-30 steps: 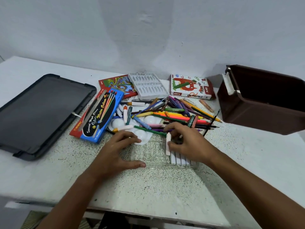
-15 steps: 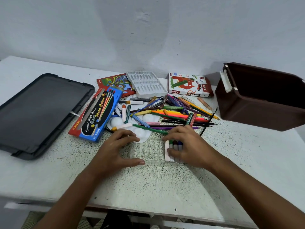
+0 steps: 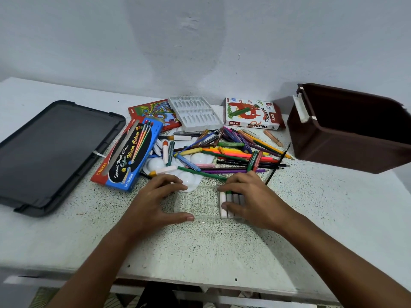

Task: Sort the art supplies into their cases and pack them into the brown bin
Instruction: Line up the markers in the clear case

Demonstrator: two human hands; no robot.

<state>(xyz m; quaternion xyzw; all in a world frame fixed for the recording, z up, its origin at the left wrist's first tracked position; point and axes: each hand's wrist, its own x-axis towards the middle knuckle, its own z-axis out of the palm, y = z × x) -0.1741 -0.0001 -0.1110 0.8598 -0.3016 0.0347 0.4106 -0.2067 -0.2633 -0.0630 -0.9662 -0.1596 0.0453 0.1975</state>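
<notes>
1. Clear plastic case (image 3: 201,202) lies flat on the speckled desk (image 3: 200,247) in front of me; I see a row of markers (image 3: 231,202) standing side by side at its right end.
2. My right hand (image 3: 251,198) covers those markers; its fingers (image 3: 231,186) curl over their tops and the thumb presses their near ends, so it grips them.
3. My left hand (image 3: 153,201) rests at the case's left edge; fingers relaxed and spread, thumb lying along the near rim, grasping nothing.
4. Just behind the case lies a white palette (image 3: 184,172) under a loose pile of pencils and crayons (image 3: 235,150).
5. Further back I see a blue watercolour box (image 3: 131,152), a grey moulded tray (image 3: 195,113) and an oil pastels box (image 3: 251,113).
6. Brown bin (image 3: 347,130) stands at the far right, open; a black lid (image 3: 53,152) lies at the left.
</notes>
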